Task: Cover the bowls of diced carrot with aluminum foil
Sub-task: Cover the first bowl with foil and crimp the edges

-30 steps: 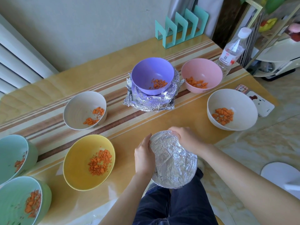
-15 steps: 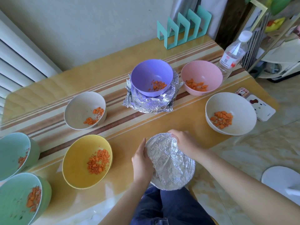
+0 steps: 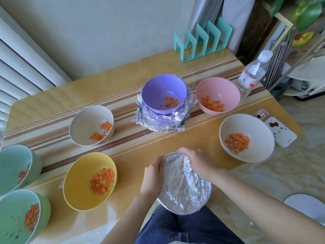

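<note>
head view: left hand (image 3: 152, 174) and right hand (image 3: 198, 163) curl round the foil-covered bowl (image 3: 184, 191) (shiny and crinkly) by the table (image 3: 133, 152) edge; yellow bowl (image 3: 79, 175) sits near

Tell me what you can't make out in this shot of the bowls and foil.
Head view:
- Inside the foil-covered bowl: hidden by its foil.
- Its rim underside: hidden by the left hand and right hand.
- Far green bowl and near green bowl: cut off by the left edge.
- Bottle label: print too small.
- Foil stack: sheet count hidden under the purple bowl.
</note>
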Motion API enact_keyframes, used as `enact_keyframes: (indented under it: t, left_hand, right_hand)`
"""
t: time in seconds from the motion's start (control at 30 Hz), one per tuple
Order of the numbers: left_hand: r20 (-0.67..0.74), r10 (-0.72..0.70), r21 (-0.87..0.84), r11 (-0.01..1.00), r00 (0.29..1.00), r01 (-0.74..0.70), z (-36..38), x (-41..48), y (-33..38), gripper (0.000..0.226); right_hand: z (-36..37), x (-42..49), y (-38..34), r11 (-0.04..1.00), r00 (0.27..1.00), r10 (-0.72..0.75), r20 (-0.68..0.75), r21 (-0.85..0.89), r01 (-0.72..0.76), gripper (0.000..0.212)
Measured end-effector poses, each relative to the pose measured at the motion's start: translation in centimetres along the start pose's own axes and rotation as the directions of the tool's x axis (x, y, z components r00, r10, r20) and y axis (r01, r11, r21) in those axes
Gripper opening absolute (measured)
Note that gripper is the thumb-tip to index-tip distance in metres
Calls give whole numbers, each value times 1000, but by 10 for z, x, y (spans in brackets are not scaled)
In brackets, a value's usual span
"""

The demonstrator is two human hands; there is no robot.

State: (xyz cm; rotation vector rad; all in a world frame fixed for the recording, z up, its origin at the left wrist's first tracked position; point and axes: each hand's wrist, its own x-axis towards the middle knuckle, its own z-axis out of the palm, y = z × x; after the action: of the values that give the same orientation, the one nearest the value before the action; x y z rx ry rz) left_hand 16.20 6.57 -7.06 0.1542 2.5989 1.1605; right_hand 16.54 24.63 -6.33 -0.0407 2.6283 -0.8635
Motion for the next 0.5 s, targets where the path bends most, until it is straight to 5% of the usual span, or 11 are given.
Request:
enact_keyframes:
  t: [0.5]
  left_hand:
    - [-119, -22, 24, 999, 993, 25, 9, 15, 11, 20]
  right_hand:
    - [-19, 33, -10, 992, 983, -102, 155, -62, 112, 33]
